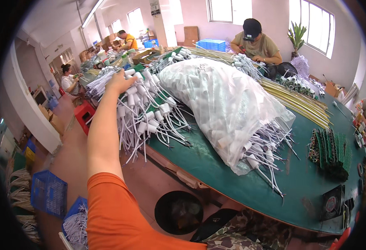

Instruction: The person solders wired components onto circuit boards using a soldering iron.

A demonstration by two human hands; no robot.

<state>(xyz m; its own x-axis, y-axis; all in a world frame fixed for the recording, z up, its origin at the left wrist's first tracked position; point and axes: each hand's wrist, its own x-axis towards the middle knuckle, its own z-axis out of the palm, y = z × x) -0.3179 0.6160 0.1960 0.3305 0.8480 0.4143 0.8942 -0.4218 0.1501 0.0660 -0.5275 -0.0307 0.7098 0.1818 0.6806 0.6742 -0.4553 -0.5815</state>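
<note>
My left hand (119,82) reaches far out over a heap of white cylindrical pieces with wire leads (143,93) at the table's left end. Its thumb and forefinger are apart beside the top cylinders, and the other fingers are partly hidden. No piece is plainly lifted off the heap. To the right of the hand lies a large clear plastic bag (216,100) full of the same white pieces, some spilling from its near mouth with wires (266,154). My right hand is not in view.
The green table (249,187) also carries long yellowish strips (295,100) and green circuit boards (331,150). A co-worker (258,43) sits across it; two more are farther left. A red stool (84,114), blue crates (48,193) and a black bin (179,212) stand below.
</note>
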